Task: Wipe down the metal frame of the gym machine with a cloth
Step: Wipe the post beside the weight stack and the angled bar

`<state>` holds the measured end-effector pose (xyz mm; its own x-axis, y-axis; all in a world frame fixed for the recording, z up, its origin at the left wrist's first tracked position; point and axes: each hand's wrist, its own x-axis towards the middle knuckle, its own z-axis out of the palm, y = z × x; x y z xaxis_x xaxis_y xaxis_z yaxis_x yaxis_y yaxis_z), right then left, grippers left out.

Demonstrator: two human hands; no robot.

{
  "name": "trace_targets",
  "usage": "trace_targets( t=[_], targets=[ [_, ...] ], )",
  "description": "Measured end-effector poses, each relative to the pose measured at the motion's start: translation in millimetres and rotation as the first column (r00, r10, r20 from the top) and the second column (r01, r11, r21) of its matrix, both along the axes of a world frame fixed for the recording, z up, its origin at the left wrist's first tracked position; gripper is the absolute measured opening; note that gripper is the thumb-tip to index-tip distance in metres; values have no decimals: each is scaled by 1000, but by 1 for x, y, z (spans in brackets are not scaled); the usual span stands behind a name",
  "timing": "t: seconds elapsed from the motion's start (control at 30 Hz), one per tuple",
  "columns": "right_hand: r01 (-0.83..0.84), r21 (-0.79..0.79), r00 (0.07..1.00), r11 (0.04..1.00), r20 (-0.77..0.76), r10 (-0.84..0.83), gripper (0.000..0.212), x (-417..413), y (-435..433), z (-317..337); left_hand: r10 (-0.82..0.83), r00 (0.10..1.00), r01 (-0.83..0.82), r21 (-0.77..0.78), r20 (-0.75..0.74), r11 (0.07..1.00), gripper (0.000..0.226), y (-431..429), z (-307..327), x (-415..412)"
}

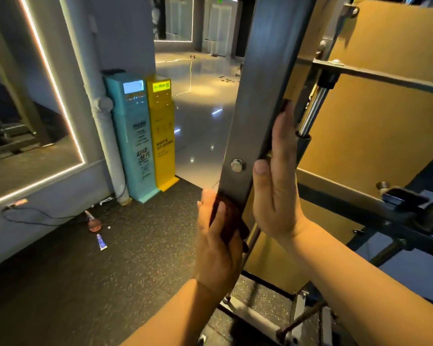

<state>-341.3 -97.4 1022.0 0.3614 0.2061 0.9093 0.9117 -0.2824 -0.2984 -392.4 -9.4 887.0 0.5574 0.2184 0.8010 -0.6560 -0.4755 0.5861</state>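
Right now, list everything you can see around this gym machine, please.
metal frame post: one, grey, upright, centre
bolt: one, silver, on the post's face
cloth: one, dark, at the post's lower end
teal kiosk: one, by the left wall
yellow kiosk: one, beside the teal one
bottle: one, pinkish, floor by the wall
tube: one, white and blue, floor near the bottle
left hand: one, holds the cloth against the post
right hand: one, flat on the post's right side

grey metal frame (258,108) stands tilted; dark cloth (226,221) against its lower edge.
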Motion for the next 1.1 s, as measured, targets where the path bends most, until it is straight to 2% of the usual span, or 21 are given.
trace_targets(
  t=[0.07, 0.23, 0.3, 0.37, 0.43, 0.5, 0.57, 0.6, 0.73, 0.83, 0.97, 1.1],
  targets=[
    [31, -12, 999, 999, 31, -31, 50, 0, 1, -1, 33, 999, -33, 2, 12, 999, 44, -4, 9, -1],
    [39, -24, 999, 999, 38, -38, 61, 3, -6, 5, 52, 980, -47, -29, 194, 998, 39, -12, 76, 15],
    [44, -65, 991, 997, 127, -36, 69, 8, -7, 5, 23, 975, -19, -18, 223, 1000, 38, -7, 69, 18],
    [42, -73, 983, 996, 184, -27, 69, 14, -4, 3, -14, 971, 6, 32, 240, 999, 39, 2, 43, 22],
    [40, -46, 981, 998, 193, -30, 65, 18, 0, -3, -24, 979, 10, 70, 201, 998, 43, 10, 6, 21],
    [55, -32, 980, 998, 192, -48, 64, 19, 2, -9, 2, 997, -7, 67, 72, 998, 50, 10, -27, 10],
    [71, -26, 981, 997, 181, -65, 65, 17, 3, -15, 13, 999, -12, 50, -32, 999, 46, 9, -40, 1],
    [76, -22, 981, 997, 178, -71, 65, 17, 3, -18, 1, 1000, 0, 36, -32, 999, 44, 8, -36, 1],
    [85, -19, 985, 996, 153, -81, 65, 18, 5, -20, -4, 991, -3, 48, 133, 999, 39, 8, 20, 16],
    [75, -16, 992, 997, 107, -73, 64, 14, 6, -20, -23, 984, 17, 36, 176, 999, 38, 7, 37, 17],
    [60, -16, 995, 998, 85, -58, 56, 8, 7, -15, -42, 984, 27, 86, 174, 996, 37, 14, -18, 22],
    [89, -59, 995, 994, 44, -87, 57, 0, 8, -19, -39, 998, 33, 100, 57, 994, 42, 17, -69, 12]
  ],
)
